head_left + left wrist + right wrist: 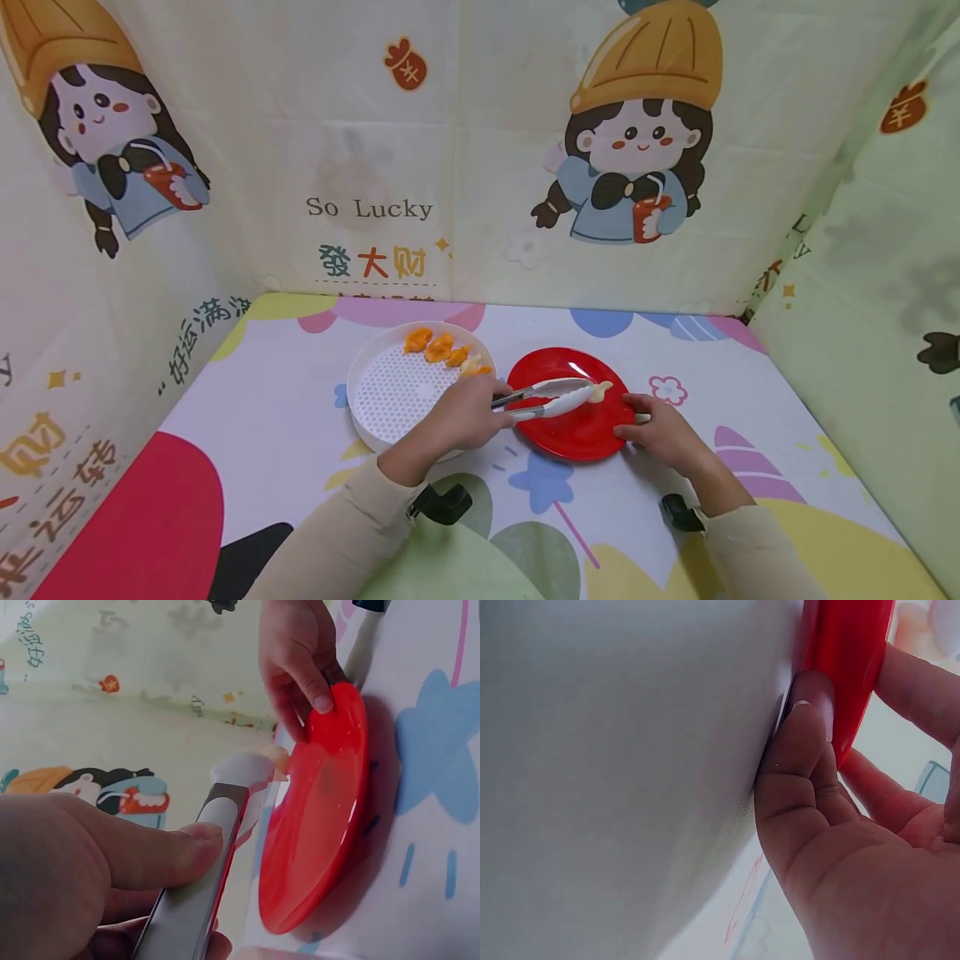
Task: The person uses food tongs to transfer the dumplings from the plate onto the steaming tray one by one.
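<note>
My left hand (471, 414) grips a pair of metal tongs (546, 388) with white tips, its thumb (196, 851) pressed along the handle. At the tips is a small pale dumpling (599, 392), above the red plate (564, 440). Thumb and fingers of my right hand (666, 435) pinch the plate's right edge, some fingers (795, 750) lying beneath the rim. To the left stands a round white tray (382, 400) with a perforated base. Several orange dumplings (438, 347) and a pale one (470, 364) lie along its far right side, partly hidden by my left hand.
A patterned cloth (285, 400) covers the table. Printed curtains (487, 167) close off the back and both sides. The tray stands just left of the plate, and a black wrist strap mount (442, 504) sits below my left hand.
</note>
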`<state>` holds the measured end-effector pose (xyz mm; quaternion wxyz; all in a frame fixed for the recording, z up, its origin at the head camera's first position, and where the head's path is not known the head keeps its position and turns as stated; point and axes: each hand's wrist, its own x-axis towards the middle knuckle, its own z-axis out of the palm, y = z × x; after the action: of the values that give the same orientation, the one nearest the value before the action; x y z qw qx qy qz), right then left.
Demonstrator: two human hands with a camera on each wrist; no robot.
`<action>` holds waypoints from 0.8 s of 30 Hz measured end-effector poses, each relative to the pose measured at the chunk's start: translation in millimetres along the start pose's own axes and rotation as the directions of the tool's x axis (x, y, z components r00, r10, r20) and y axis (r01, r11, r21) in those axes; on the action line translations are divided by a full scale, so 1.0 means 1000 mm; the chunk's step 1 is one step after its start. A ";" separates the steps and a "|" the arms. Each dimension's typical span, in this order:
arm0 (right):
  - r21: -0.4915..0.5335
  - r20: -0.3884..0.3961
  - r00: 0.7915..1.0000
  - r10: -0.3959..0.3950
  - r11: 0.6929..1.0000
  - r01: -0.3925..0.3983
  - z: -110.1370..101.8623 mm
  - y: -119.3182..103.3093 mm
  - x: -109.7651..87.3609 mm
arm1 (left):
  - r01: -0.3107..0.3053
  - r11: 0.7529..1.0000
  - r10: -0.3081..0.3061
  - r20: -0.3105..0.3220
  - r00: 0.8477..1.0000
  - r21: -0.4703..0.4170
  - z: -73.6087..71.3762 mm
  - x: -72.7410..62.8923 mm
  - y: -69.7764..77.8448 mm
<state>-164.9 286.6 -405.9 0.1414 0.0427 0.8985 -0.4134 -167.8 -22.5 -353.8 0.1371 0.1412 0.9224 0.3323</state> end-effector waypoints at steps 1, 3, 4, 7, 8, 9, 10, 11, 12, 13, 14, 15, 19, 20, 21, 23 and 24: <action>-0.002 0.001 1.000 -0.001 1.000 0.001 0.000 0.000 0.000 | -0.011 1.000 0.011 -0.004 1.000 0.001 -0.003 -0.001 -0.002; -0.003 0.002 1.000 0.000 1.000 0.000 0.000 -0.001 0.000 | -0.029 1.000 0.029 -0.015 0.999 0.005 -0.008 -0.004 -0.005; -0.002 0.002 1.000 0.001 1.000 -0.001 0.000 -0.001 0.001 | -0.038 0.999 0.038 -0.021 0.999 0.009 -0.011 -0.005 -0.007; -0.001 0.003 1.000 0.005 1.000 -0.005 0.001 -0.001 0.002 | -0.044 0.999 0.045 -0.031 0.999 0.019 -0.021 -0.011 -0.014; 0.000 0.002 1.000 0.006 1.000 -0.006 0.001 -0.001 0.002 | -0.045 0.999 0.046 -0.035 0.998 0.023 -0.024 -0.014 -0.016; 0.000 0.001 1.000 0.006 1.000 -0.006 0.001 -0.001 0.002 | -0.042 0.999 0.043 -0.040 0.998 0.024 -0.027 -0.016 -0.018; 0.001 0.000 1.000 0.006 1.000 -0.006 0.001 -0.002 0.002 | -0.035 0.999 0.036 -0.047 0.998 0.025 -0.031 -0.019 -0.020; 0.001 -0.002 1.000 0.006 1.000 -0.006 0.001 -0.002 0.002 | -0.027 0.999 0.029 -0.054 0.998 0.027 -0.034 -0.021 -0.022; 0.001 -0.003 1.000 0.005 1.000 -0.005 0.001 -0.002 0.001 | -0.021 0.999 0.023 -0.061 0.998 0.030 -0.037 -0.024 -0.024; 0.000 -0.004 1.000 0.004 1.000 -0.004 0.001 -0.002 0.001 | -0.014 0.999 0.016 -0.069 0.997 0.036 -0.040 -0.026 -0.026; 0.000 -0.005 1.000 0.003 1.000 -0.003 0.001 -0.002 0.001 | -0.005 0.999 0.008 -0.077 0.997 0.043 -0.043 -0.028 -0.028; -0.001 -0.005 1.000 0.003 1.000 -0.003 0.001 -0.002 0.001 | 0.005 0.999 -0.001 -0.085 0.996 0.049 -0.045 -0.029 -0.029; -0.005 -0.003 1.000 0.007 1.000 -0.007 0.000 0.000 0.002 | 0.021 0.997 -0.014 -0.102 0.995 0.069 -0.054 -0.036 -0.037; -0.006 -0.002 1.000 0.007 1.000 -0.007 0.001 0.000 0.002 | 0.024 0.997 -0.016 -0.106 0.994 0.069 -0.056 -0.038 -0.039; -0.006 -0.002 1.000 0.007 1.000 -0.007 0.001 0.000 0.002 | 0.023 0.997 -0.015 -0.110 0.994 0.071 -0.058 -0.040 -0.041; -0.002 -0.003 1.000 0.009 1.000 -0.009 0.001 0.001 0.002 | 0.021 0.997 -0.012 -0.120 0.993 0.073 -0.063 -0.044 -0.046; -0.001 -0.002 1.000 0.008 1.000 -0.008 0.001 0.001 0.002 | 0.020 0.997 -0.011 -0.126 0.992 0.075 -0.065 -0.047 -0.048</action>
<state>-166.5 286.4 -408.5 0.1421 0.0467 0.8987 -0.4122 -155.3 -111.8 -329.6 0.0762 0.1181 0.9423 0.3040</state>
